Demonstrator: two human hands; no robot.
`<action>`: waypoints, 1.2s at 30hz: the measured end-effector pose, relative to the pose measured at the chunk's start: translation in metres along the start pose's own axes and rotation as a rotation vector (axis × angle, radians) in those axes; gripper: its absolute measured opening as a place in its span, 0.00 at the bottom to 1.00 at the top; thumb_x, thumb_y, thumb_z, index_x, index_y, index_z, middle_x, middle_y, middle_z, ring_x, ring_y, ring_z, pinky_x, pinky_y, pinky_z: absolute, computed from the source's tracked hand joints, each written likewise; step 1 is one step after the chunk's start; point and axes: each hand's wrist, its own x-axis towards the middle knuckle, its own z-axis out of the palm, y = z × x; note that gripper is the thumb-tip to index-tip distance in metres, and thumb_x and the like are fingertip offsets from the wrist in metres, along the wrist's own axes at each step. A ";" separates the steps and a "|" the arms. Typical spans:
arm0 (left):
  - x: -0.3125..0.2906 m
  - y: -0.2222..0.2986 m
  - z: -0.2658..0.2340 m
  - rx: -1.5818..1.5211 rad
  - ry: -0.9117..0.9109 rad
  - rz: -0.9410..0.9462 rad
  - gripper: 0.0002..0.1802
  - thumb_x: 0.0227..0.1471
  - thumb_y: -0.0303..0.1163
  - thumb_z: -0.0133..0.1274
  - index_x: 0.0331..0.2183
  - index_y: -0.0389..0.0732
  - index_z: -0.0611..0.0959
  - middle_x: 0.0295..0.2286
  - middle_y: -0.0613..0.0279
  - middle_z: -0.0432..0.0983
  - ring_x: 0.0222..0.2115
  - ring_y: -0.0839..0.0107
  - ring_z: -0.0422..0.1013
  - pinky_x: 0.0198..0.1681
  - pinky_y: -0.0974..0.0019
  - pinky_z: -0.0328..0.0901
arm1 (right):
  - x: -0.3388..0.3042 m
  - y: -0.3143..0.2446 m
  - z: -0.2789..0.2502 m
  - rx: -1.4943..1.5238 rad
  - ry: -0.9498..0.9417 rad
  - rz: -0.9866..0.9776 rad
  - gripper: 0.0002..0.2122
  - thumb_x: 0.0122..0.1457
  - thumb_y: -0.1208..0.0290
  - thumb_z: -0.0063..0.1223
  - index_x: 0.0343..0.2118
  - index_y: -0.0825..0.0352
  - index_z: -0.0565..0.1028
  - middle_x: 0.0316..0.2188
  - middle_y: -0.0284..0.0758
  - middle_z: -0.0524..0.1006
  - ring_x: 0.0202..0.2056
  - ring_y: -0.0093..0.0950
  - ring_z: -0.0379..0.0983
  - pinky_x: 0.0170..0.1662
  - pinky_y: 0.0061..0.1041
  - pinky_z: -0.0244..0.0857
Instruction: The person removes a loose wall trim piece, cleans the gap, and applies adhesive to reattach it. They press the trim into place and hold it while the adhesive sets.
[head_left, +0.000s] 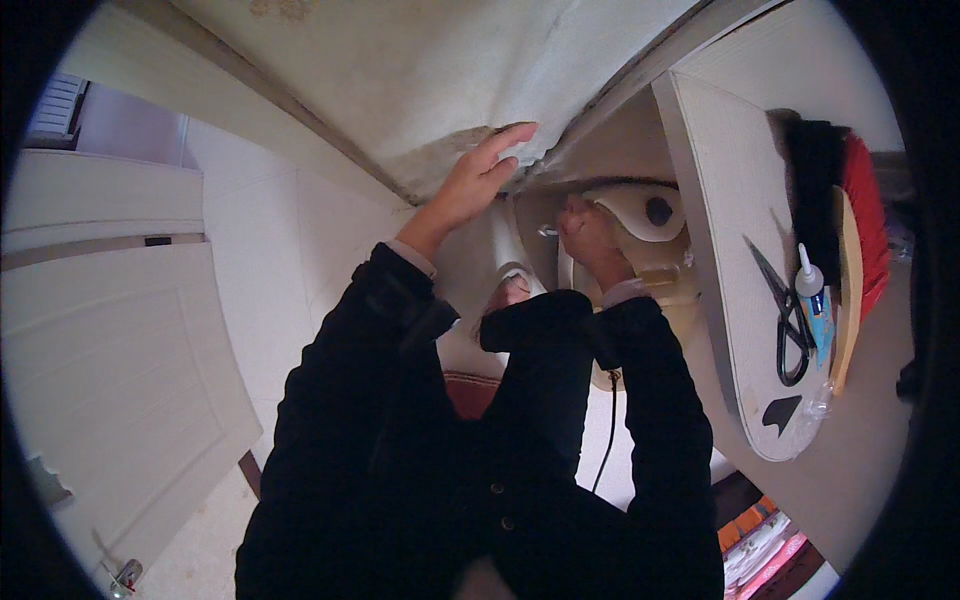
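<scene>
My left hand (472, 185) is raised with its fingers stretched out. Its fingertips lie on or just in front of the stained, pale panel (420, 80), near that panel's lower corner; whether they touch it I cannot tell. Lower and to the right, my right hand (588, 238) is closed, beside a cream-coloured fixture (650, 212) with a dark oval spot. A small shiny piece (547, 231) shows at the right hand's left side. Whatever these fingers grip, if anything, is hidden.
On the right, a pale rounded shelf (735, 370) carries black-handled scissors (788, 335), a blue-and-white nozzle tube (815, 305), a wooden-handled brush (850, 270) with red bristles and a dark chip (782, 412). A black cord (612, 430) hangs by my right forearm. A white panelled door (120, 360) stands left.
</scene>
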 end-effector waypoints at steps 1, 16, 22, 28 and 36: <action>0.000 0.000 -0.001 -0.005 -0.006 -0.003 0.28 0.57 0.24 0.42 0.60 0.43 0.66 0.57 0.64 0.64 0.59 0.70 0.57 0.60 0.65 0.52 | 0.004 -0.002 -0.001 0.079 0.094 -0.022 0.06 0.51 0.74 0.51 0.33 0.67 0.73 0.33 0.43 0.76 0.35 0.46 0.77 0.37 0.43 0.71; -0.001 -0.003 -0.005 0.040 -0.023 0.047 0.28 0.56 0.25 0.45 0.59 0.39 0.67 0.57 0.58 0.65 0.59 0.66 0.58 0.62 0.65 0.50 | 0.045 -0.044 0.007 0.161 0.113 0.452 0.16 0.61 0.67 0.48 0.50 0.65 0.67 0.31 0.48 0.78 0.27 0.47 0.77 0.30 0.46 0.71; -0.001 -0.014 -0.007 0.052 -0.044 0.108 0.29 0.56 0.24 0.44 0.60 0.38 0.65 0.58 0.57 0.63 0.61 0.66 0.55 0.64 0.64 0.46 | 0.062 -0.038 0.019 0.157 0.266 0.409 0.12 0.57 0.71 0.49 0.45 0.65 0.70 0.29 0.47 0.78 0.28 0.46 0.77 0.30 0.45 0.71; -0.002 -0.020 -0.006 0.102 -0.043 0.137 0.29 0.55 0.22 0.43 0.60 0.38 0.65 0.59 0.57 0.61 0.62 0.64 0.53 0.65 0.63 0.45 | 0.051 -0.023 0.035 0.031 0.169 0.277 0.10 0.54 0.72 0.49 0.40 0.65 0.71 0.29 0.44 0.78 0.30 0.43 0.78 0.32 0.43 0.72; 0.001 -0.020 -0.004 0.165 -0.028 0.161 0.29 0.55 0.24 0.43 0.59 0.38 0.66 0.58 0.57 0.62 0.62 0.64 0.54 0.65 0.63 0.45 | 0.008 0.004 0.101 0.015 -0.233 0.262 0.09 0.55 0.63 0.50 0.29 0.63 0.78 0.31 0.40 0.79 0.37 0.40 0.76 0.43 0.45 0.65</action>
